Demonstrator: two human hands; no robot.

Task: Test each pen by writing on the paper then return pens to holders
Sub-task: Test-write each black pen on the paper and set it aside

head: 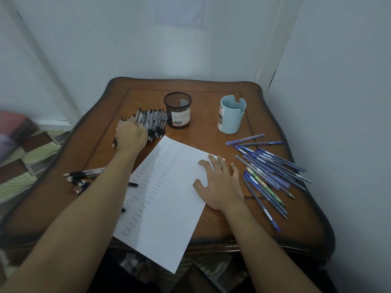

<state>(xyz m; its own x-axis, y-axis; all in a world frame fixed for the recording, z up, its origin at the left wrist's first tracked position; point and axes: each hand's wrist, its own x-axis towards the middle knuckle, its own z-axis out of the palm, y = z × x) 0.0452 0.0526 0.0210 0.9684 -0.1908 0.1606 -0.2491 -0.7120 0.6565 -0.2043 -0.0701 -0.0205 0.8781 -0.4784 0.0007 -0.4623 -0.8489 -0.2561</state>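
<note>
Wooden table (264, 225), pale corner walls (148, 39)

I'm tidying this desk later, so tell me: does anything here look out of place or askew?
The paper lies askew, and its near corner hangs past the edge of the table. The right hand rests flat on it. Nothing looks spilled or damaged.

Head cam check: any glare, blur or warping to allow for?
Head view: dim, flat light, pale glare patch on the wall; wide-angle warp bows the table edges; pink bundle at the left edge is smeared; writing on the paper is faint and small; left hand on the black pens and right hand look sharp.
</note>
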